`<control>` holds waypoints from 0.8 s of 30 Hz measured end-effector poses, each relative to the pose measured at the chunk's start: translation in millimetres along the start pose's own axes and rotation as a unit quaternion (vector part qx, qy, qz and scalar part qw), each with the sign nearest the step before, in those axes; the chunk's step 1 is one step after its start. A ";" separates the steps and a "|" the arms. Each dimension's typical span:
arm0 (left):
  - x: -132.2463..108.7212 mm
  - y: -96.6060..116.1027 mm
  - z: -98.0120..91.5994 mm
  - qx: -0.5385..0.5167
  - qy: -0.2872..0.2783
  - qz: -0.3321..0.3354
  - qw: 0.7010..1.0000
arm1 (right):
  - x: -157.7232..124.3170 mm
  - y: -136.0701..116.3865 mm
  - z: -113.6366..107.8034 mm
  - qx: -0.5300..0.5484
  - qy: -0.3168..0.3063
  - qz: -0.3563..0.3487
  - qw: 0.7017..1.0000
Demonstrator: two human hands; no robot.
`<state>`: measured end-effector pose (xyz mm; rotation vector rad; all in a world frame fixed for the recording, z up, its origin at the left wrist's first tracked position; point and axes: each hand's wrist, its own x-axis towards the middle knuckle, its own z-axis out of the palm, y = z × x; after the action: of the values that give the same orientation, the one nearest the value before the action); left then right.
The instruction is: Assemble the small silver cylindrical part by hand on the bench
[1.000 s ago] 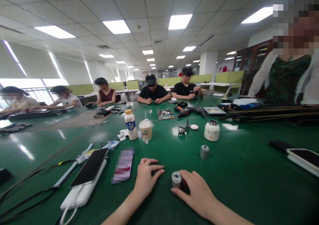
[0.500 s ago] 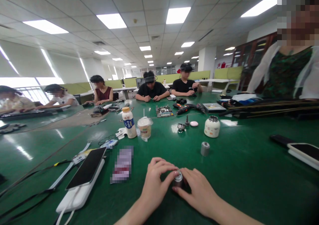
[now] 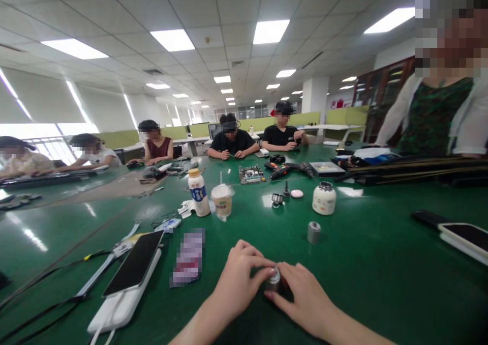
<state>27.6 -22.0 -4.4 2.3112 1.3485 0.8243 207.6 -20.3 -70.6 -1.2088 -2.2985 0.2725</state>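
Note:
A small grey metal cylinder (image 3: 273, 279) stands on the green table (image 3: 362, 263) near its front edge. My left hand (image 3: 238, 276) curls around its left side, fingertips pinching the top. My right hand (image 3: 303, 296) cups it from the right, fingers pressed against its side. Both hands grip the cylinder between them, hiding most of it. A second grey cylinder (image 3: 313, 232) stands free a little further back to the right.
A phone on a white power bank (image 3: 127, 279) with cables lies at left. Further back are a milk bottle (image 3: 199, 193), a covered cup (image 3: 222, 200), a white jar (image 3: 324, 198) and a circuit board (image 3: 251, 174). Phones (image 3: 463, 235) lie at right. Several people sit around; one stands at right.
My left hand moved right from resting on the table and closed onto the cylinder's top. My right hand stayed on the cylinder's other side.

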 end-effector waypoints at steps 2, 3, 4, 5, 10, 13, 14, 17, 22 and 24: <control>-0.3 -1.6 1.1 0.011 -0.004 0.014 1.000 | -0.2 0.2 0.5 -0.005 -0.003 0.003 1.000; -0.6 -2.2 1.4 0.013 -0.006 0.023 1.000 | -0.3 0.2 0.6 -0.006 -0.006 0.005 1.000; -0.8 -2.5 1.0 0.011 -0.008 0.031 0.999 | -0.5 0.1 0.5 -0.006 -0.008 0.006 1.000; -1.0 -2.3 0.2 0.003 -0.008 0.036 0.999 | -0.7 -0.1 0.4 -0.004 -0.008 0.007 1.000; -2.0 4.7 -6.6 -0.065 0.001 -0.004 0.998 | -1.1 -1.3 -1.5 0.015 -0.004 0.002 1.000; -1.5 7.9 -5.3 -0.066 0.003 -0.030 0.997 | -0.3 -1.8 -2.1 0.011 -0.003 0.000 1.000; -0.9 8.1 -3.8 -0.065 0.007 -0.031 0.997 | 0.0 -1.7 -2.1 0.008 -0.004 0.001 1.000; 1.7 6.5 2.0 -0.069 0.020 -0.025 0.997 | -0.1 -0.6 -1.2 0.009 -0.007 0.005 1.000; 6.5 1.2 7.2 -0.098 0.020 -0.024 0.995 | -1.4 2.1 -0.2 0.018 -0.011 0.006 1.000; 8.5 -1.0 6.3 -0.115 0.015 -0.028 0.993 | -1.5 1.8 -0.9 0.016 -0.014 0.008 1.000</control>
<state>34.1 -14.1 -7.2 2.0836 1.2513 0.9466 210.1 -20.5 -71.2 -1.2159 -2.3003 0.3324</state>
